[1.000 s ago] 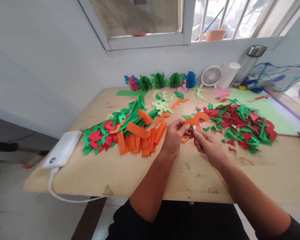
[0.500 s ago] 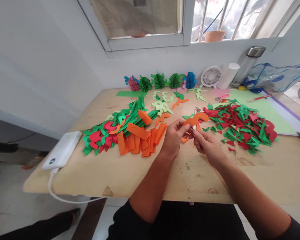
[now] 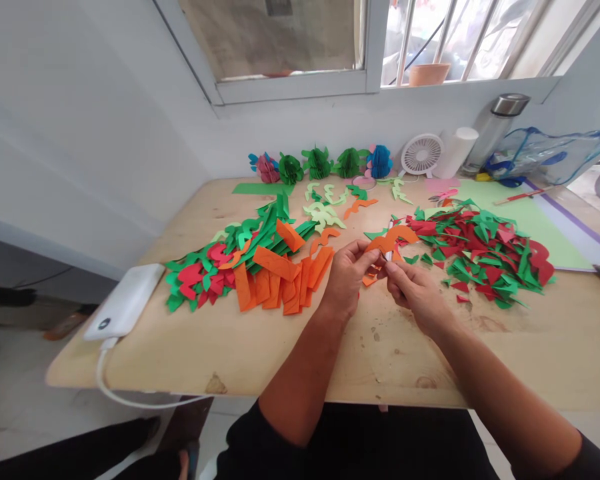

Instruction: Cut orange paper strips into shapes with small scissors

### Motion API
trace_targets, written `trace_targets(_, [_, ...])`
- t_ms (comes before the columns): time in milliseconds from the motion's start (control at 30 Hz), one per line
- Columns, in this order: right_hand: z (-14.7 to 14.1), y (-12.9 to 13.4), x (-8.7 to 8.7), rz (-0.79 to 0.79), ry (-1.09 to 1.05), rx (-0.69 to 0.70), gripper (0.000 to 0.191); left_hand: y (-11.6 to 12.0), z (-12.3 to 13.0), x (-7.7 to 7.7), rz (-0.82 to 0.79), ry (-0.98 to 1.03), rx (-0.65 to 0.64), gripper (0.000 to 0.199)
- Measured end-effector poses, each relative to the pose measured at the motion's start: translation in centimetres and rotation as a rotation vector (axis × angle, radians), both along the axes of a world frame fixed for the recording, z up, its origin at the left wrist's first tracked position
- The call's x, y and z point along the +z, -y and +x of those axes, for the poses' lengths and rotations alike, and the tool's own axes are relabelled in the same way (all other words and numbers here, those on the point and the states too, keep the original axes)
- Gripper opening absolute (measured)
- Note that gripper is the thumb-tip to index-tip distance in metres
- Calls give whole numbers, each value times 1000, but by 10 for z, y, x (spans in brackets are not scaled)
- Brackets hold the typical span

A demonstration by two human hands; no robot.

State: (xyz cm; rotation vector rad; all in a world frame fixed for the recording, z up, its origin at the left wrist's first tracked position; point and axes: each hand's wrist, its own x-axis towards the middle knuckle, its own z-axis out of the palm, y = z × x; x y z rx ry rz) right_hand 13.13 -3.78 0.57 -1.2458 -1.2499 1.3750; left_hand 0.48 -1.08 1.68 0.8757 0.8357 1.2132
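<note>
Between thumb and fingers, my left hand (image 3: 349,277) pinches a wavy cut piece of orange paper (image 3: 399,235). My right hand (image 3: 414,288) is closed close beside it, around what looks like small scissors; only a short dark blade shows at the paper and the handles are hidden. A slim white pen-like stick (image 3: 390,248) shows behind the orange piece. Left of my hands lie folded orange paper strips (image 3: 280,283), overlapping green strips (image 3: 270,237) and a pile of cut red shapes (image 3: 190,275).
A heap of red and green scraps (image 3: 495,257) lies to the right. Along the wall stand paper honeycomb figures (image 3: 350,161), a small fan (image 3: 423,155) and a bottle (image 3: 495,130). A white power bank (image 3: 125,300) with a cable sits at the left edge. Another person's legs (image 3: 95,447) show below.
My hands and the orange piece have barely moved. At the lower left, the other person's legs have shifted, and a second foot now shows near the table edge.
</note>
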Motion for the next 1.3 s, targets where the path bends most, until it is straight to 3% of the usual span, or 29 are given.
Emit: trace_targets(1300, [-1, 0, 1, -6, 1, -6, 48, -1, 1, -2, -19, -10, 9, 17])
